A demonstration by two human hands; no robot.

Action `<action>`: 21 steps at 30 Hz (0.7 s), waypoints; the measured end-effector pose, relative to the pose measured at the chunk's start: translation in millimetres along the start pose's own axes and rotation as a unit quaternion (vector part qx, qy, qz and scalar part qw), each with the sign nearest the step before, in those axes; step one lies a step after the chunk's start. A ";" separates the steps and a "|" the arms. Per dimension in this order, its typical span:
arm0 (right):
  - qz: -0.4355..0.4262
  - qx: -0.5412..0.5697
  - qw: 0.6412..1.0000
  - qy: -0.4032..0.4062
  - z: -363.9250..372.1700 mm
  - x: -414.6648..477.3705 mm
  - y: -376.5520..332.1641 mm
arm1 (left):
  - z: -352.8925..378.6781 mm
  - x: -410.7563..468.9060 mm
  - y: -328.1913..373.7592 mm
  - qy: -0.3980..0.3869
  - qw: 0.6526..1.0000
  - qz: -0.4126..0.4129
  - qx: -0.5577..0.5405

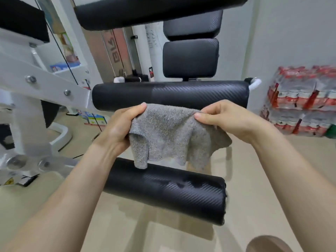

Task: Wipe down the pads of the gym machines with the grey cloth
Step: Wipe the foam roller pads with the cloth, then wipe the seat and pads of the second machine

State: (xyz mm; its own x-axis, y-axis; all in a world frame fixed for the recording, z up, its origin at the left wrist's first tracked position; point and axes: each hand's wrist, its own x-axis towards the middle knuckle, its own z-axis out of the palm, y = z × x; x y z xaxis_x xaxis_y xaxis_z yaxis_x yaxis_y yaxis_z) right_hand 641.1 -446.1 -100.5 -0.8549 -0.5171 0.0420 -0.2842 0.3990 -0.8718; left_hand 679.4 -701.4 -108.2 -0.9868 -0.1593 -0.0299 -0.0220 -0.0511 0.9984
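A grey terry cloth (169,135) hangs spread in the air between two black roller pads. My left hand (120,126) grips its upper left edge, and my right hand (223,117) pinches its upper right edge between thumb and fingers. The upper roller pad (171,94) lies horizontal just behind my hands. The lower roller pad (174,193) is below the cloth, with damp patches on its top; the cloth's bottom corner hangs in front of its left part. Two black back pads (190,59) stand behind, and a long black pad (154,11) crosses the top.
The white machine frame (47,82) with bolts and a cable rises on the left. Shrink-wrapped packs of red-labelled bottles (300,100) are stacked against the right wall. Beige floor (263,188) lies below. A rounded beige shape (267,244) shows at the bottom right.
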 end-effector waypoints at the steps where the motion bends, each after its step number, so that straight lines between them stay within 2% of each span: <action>1: 0.004 0.002 1.000 -0.010 -8.6 -3.2 -5.5 | 2.9 -2.9 5.6 -0.001 1.000 -0.030 -0.001; 3: 0.001 -0.018 1.000 -0.009 -24.8 -7.7 -17.4 | 6.0 -10.3 17.7 0.001 0.998 -0.066 0.003; 6: -0.009 -0.088 0.996 0.014 -48.6 -12.2 -42.2 | 12.1 -26.5 42.0 -0.014 0.997 -0.076 0.030; 8: -0.009 -0.084 0.996 0.036 -64.0 -15.1 -59.2 | 19.7 -38.1 59.7 -0.027 0.995 -0.088 0.048; 10: -0.005 -0.066 0.996 0.062 -77.1 -16.9 -75.6 | 27.5 -47.8 76.3 -0.002 0.993 -0.081 0.092; 12: 0.006 -0.033 0.996 0.077 -89.7 -20.8 -94.0 | 35.5 -56.5 92.8 0.055 0.988 -0.063 0.130; 14: 0.035 0.027 0.997 0.070 -103.7 -27.3 -114.2 | 43.1 -66.6 112.6 0.090 0.987 -0.071 0.115; 17: 0.098 0.129 0.986 0.044 -122.9 -37.5 -143.1 | 53.3 -85.4 152.3 0.102 0.988 -0.099 0.065; 21: 0.129 0.224 0.966 0.025 -134.1 -48.6 -194.1 | 56.5 -114.8 217.9 0.140 0.984 -0.111 -0.017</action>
State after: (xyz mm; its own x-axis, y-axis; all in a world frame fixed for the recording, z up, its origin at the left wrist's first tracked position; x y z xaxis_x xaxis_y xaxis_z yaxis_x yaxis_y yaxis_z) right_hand 679.7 -396.8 132.2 -0.8953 -0.4021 -0.1917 0.1482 0.1371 -0.9794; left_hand 778.8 -638.5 115.4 -0.8752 -0.4061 -0.2628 -0.2215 -0.1465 0.9641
